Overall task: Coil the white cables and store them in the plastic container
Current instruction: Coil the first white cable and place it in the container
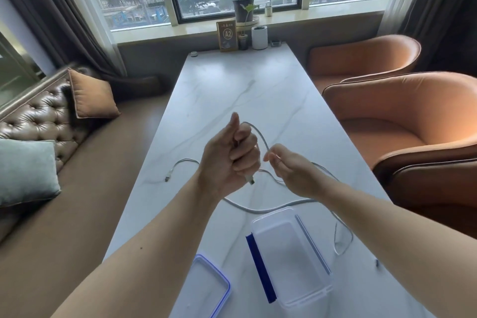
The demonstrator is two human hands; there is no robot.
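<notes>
My left hand (229, 160) is fisted around one end of a white cable (260, 134), thumb up, and the plug sticks out below the fist. The cable arcs over to my right hand (286, 170), which pinches it between fingertips. The rest of it trails down across the white marble table (232, 80) and loops near the right edge. A second white cable (180, 164) lies on the table left of my hands. An open clear plastic container (291, 258) with a blue clip stands near the front edge. Its blue-rimmed lid (206, 289) lies to its left.
Two orange armchairs (402, 121) stand close along the table's right side. A brown tufted sofa with cushions (90, 95) runs along the left. At the table's far end are a sign marked A2 (227, 35), a white cup and a potted plant on the windowsill.
</notes>
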